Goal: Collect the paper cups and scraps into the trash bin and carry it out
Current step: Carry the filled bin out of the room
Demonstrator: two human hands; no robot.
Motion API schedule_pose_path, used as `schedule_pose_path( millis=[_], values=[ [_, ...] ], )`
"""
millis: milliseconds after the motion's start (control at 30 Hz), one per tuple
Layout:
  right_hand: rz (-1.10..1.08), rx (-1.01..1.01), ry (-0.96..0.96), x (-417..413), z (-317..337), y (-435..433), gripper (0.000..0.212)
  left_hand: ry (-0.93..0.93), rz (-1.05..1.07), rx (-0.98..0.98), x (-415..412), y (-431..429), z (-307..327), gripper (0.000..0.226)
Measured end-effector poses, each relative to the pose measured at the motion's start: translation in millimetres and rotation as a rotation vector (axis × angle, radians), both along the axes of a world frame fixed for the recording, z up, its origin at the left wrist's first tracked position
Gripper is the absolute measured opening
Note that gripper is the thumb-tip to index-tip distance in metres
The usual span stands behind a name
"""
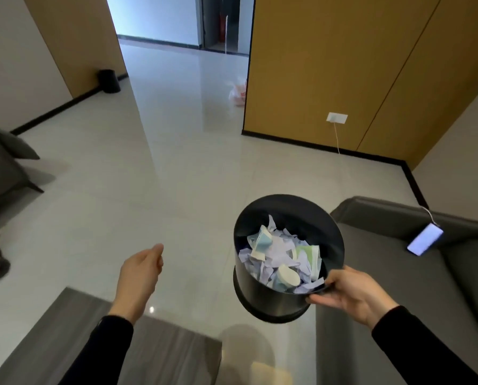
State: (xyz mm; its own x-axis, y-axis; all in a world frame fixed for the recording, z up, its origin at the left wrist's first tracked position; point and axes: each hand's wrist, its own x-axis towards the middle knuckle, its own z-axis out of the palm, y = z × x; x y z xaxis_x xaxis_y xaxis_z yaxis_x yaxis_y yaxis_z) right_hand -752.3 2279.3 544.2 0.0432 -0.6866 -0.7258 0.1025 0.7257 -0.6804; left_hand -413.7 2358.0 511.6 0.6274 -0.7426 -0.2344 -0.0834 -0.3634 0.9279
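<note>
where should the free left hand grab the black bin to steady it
On the rim of the trash bin at its left, opposite the right hand, coming from the left side. The bin is tilted and held only at its right rim, off the floor, so a second pinch across the opening would likely level it. The left hand is empty and hangs beside it.

Glossy tiled floor (154, 162), ochre wall panels (329, 65)

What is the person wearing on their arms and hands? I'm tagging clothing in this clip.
Both arms are covered by long black sleeves, the left sleeve and the right sleeve, ending at the wrists. The left hand and right hand are bare: no gloves, rings, watch or markings visible.
</note>
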Motion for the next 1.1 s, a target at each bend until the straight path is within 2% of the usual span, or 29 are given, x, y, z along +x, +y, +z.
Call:
schedule_pose_path(
  millis=[267,467,600,900,1100],
  values=[
    [0.089,0.017,0.002,39.4,-29.0,-242.7,0.028,-0.016,0.073,0.024,28.8,-206.7,-22.8,0.036],
    [0.199,0.015,-0.002,89.6,-34.0,-428.9,0.044,-0.038,0.140,0.049,49.2,-352.5,-19.7,0.038],
    [0.262,0.006,0.004,128.8,-29.4,-533.0,0.045,-0.026,0.203,0.058,78.3,-433.4,-14.1,0.038],
    [0.339,0.060,-0.011,267.2,-37.6,-761.6,0.032,-0.014,0.240,0.002,211.9,-668.8,-31.1,0.038],
    [0.288,0.045,-0.027,366.1,-13.5,-898.5,0.042,0.014,0.193,-0.021,316.1,-819.7,-8.6,0.038]
  ],
)
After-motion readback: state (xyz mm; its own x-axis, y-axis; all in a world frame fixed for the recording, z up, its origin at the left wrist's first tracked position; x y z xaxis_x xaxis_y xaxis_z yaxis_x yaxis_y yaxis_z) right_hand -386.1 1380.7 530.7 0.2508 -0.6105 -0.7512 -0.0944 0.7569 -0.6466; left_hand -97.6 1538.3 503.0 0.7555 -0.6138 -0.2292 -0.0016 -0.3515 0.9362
